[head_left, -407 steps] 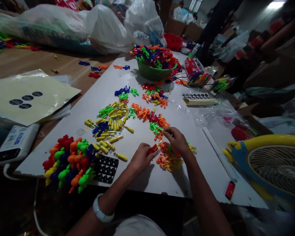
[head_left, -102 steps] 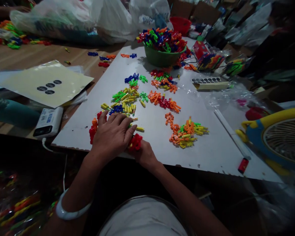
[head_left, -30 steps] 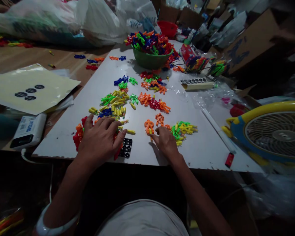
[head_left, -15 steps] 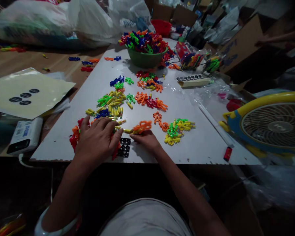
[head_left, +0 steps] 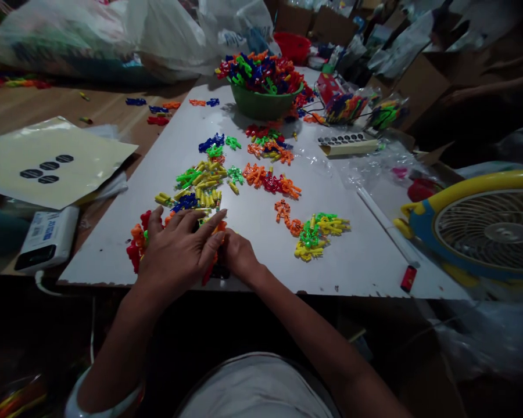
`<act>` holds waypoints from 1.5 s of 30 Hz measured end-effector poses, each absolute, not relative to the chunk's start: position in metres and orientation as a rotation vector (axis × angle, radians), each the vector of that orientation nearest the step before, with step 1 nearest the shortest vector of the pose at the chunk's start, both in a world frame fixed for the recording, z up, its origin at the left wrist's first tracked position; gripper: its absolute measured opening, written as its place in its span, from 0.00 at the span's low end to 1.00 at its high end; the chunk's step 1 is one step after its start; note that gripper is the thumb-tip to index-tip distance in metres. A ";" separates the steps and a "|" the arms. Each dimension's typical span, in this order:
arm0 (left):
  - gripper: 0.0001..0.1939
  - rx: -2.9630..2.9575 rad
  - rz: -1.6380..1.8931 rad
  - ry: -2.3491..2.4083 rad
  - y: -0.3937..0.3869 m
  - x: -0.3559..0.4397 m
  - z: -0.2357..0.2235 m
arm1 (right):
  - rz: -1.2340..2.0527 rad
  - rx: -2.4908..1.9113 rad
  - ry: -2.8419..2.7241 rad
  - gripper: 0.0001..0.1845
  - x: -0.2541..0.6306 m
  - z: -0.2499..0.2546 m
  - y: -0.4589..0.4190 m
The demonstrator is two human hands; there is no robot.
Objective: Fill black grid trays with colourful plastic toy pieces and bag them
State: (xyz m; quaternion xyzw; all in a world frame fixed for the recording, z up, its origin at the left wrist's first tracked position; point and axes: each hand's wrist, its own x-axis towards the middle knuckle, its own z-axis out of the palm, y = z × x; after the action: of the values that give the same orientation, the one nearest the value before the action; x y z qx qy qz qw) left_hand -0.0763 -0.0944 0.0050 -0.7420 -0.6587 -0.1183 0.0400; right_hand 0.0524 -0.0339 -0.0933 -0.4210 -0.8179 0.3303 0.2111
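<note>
My left hand (head_left: pixel 174 247) lies palm down with its fingers spread over a heap of red and orange plastic figures (head_left: pixel 135 247). Close against its thumb, my right hand (head_left: pixel 240 254) is closed, its fingertips hidden; a bit of orange plastic figure (head_left: pixel 221 253) shows between the hands. Below them the black tray (head_left: pixel 220 271) with round hollows is mostly covered. Just beyond my left fingers are a dark blue figure (head_left: pixel 185 202) and a pile of yellow tube-like pieces (head_left: pixel 207 177). Green and yellow figures (head_left: pixel 311 235) lie to the right of my right hand.
A green bowl (head_left: pixel 265 104) heaped with coloured figures stands at the back of the white tabletop (head_left: pixel 261 278). At right are a yellow-and-blue fan (head_left: pixel 483 232) and a red lighter-like object (head_left: pixel 408 278). A white power bank (head_left: pixel 47 241) and a cream sheet (head_left: pixel 74 174) lie at left.
My right hand has moved left against my left hand, bringing the orange figure and yellow piece in, where they are now mostly hidden. The black tray is more covered. The view has shifted slightly.
</note>
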 end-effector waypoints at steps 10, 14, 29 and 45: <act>0.25 -2.303 -0.376 -2.025 -0.091 -0.081 0.001 | 0.831 -1.040 -2.444 0.05 0.065 -0.090 -0.031; 0.23 -2.332 -0.350 -2.001 -0.092 -0.080 0.003 | 0.799 -1.119 -2.434 0.09 0.052 -0.096 -0.037; 0.25 -2.311 -0.443 -2.034 -0.090 -0.079 0.004 | -0.138 -1.668 -2.533 0.13 0.258 -0.051 0.037; 0.22 -2.320 -0.505 -2.062 -0.094 -0.068 0.005 | 1.674 -1.146 -1.622 0.08 0.089 -0.091 -0.072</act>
State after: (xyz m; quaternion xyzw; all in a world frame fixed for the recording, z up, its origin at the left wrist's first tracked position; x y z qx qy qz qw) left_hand -0.0680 -0.0935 0.0055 -0.7378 -0.6556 -0.1607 -0.0013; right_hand 0.0894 -0.0719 -0.0911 -0.4251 -0.6016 0.6207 0.2685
